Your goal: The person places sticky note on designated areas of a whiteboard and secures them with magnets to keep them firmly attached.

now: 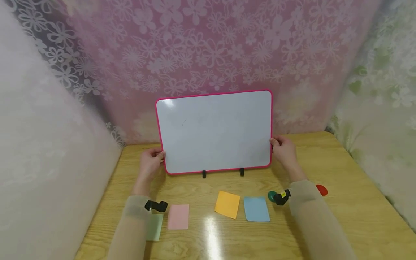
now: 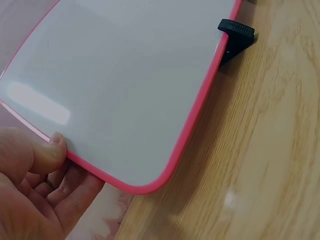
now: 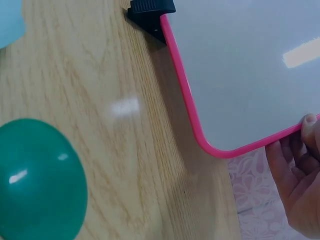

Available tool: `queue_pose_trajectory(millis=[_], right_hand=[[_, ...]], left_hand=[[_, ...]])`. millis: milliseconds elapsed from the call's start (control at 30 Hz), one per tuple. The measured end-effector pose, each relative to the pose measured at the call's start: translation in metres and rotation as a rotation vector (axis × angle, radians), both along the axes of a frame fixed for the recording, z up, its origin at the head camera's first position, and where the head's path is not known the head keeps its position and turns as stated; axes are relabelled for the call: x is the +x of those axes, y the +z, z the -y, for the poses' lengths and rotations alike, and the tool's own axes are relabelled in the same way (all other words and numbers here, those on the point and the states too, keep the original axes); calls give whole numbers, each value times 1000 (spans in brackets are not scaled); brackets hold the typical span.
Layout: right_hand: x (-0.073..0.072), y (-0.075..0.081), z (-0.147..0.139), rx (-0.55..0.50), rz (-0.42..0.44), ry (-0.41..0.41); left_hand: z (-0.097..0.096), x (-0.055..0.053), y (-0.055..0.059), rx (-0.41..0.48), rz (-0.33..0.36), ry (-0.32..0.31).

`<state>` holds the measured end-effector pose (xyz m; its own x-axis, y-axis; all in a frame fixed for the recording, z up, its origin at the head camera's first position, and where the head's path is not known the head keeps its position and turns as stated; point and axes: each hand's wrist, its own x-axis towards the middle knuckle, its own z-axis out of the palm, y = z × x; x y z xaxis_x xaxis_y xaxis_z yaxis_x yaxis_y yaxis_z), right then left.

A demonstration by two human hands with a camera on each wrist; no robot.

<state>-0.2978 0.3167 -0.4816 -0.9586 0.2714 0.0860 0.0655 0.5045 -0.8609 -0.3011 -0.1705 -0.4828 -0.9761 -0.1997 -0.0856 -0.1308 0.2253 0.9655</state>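
Note:
A whiteboard [image 1: 217,131] with a pink frame stands tilted back at the rear of the table, its lower edge resting on the two black feet of a stand [image 1: 204,174]. My left hand [image 1: 151,162] pinches its left edge low down, the thumb on the front face and the fingers behind. On the opposite side my right hand [image 1: 284,150] grips the right edge in the same way. Both wrist views show the thumbs over the pink rim [image 2: 165,175] and a black stand hook [image 3: 152,7] under the board. Whatever supports the board from behind is hidden.
On the wooden table [image 1: 191,249] lie sticky notes: green [image 1: 155,227], pink [image 1: 178,216], orange [image 1: 227,204] and blue [image 1: 256,209]. A green round object [image 1: 271,196] and a red one [image 1: 321,190] lie near my right forearm. Flowered curtains [image 1: 208,47] hang behind and at the sides.

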Motion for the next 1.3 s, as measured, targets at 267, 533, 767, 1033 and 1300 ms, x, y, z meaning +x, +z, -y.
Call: queue_pose_trajectory(millis=[267, 533, 767, 1033, 1300], right_hand=[[4, -1, -4, -3, 0, 9], [6, 1, -3, -15, -16, 24], [10, 0, -6, -32, -26, 24], [10, -6, -10, -111, -27, 71], [15, -5, -16, -133, -53, 143]], left_hand=[[-1, 3, 5, -8, 6, -13], [-1, 3, 1, -11, -47, 3], [-6, 7, -2, 13, -91, -14], [-7, 16, -3, 11, -131, -19], [-3, 26, -7, -51, -137, -48]])
